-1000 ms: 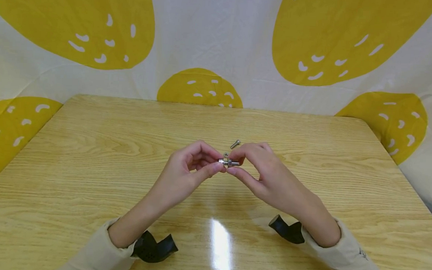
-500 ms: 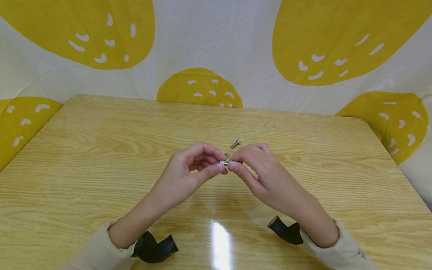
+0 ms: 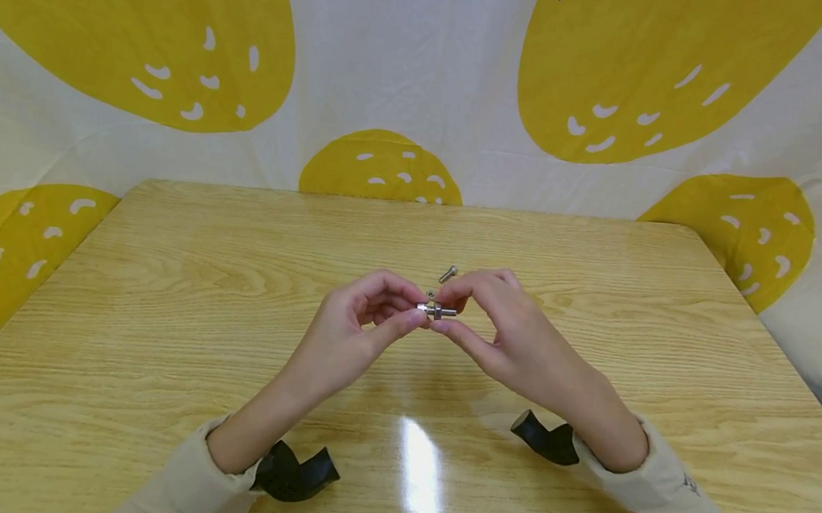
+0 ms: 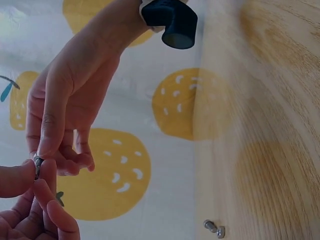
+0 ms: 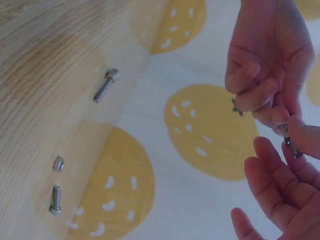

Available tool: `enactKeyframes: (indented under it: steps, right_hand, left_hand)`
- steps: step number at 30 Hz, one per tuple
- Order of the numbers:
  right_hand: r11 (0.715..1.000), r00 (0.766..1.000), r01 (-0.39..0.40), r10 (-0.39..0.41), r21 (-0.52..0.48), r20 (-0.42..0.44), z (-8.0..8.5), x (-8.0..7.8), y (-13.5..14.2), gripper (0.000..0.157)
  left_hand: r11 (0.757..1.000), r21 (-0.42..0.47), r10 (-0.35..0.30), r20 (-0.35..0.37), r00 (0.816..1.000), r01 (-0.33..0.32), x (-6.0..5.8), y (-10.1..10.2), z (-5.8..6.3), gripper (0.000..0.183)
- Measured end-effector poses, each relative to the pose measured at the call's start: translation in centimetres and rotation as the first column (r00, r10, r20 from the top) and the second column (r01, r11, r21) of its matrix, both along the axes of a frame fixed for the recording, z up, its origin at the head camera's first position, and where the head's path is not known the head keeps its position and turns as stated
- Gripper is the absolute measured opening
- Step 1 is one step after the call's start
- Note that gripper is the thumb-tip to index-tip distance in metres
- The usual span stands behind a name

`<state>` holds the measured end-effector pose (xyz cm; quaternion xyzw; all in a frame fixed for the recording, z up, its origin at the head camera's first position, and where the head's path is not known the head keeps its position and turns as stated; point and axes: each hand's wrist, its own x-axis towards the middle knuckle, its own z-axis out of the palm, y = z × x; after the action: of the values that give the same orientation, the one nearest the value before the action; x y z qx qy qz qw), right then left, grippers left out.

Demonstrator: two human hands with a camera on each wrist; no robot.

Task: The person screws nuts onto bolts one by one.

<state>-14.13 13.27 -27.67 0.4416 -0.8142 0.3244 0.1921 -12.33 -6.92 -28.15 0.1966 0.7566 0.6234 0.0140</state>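
Wooden table point(image 3: 169, 337), patterned cloth point(image 3: 407, 70), fingers point(image 3: 398, 286) pinching bolt point(image 3: 448, 313)

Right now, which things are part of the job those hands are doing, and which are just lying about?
Part of the job:
held bolt, its head in the left fingers
held nut, around the bolt, at the right fingers

Just lying on the table:
one loose bolt
another loose bolt
loose nut
(Maybe spares for later.)
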Motion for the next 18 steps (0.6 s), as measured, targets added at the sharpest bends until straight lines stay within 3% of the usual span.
enactKeyframes:
  steps: [5, 14, 18]
  right_hand:
    - [1.000, 0.999, -0.007, 0.007, -0.014, -0.038, -0.18, -0.12, -0.14, 0.030]
    - [0.998, 0.998, 0.054, -0.054, 0.017, 0.024, -0.46, -0.02, -0.26, 0.038]
    - [0.998, 0.996, 0.065, -0.065, 0.012, 0.061, -0.30, 0.05, -0.14, 0.033]
  left_hand:
    - [1.000, 0.010, -0.011, -0.007, 1.000, 0.012, -0.02, -0.03, 0.00, 0.012]
    - [1.000, 0.008, -0.019, 0.003, 1.000, 0.019, 0.12, 0.09, 0.12, 0.013]
    - [1.000, 0.001, 0.000, 0.004, 1.000, 0.000, 0.04, 0.02, 0.04, 0.012]
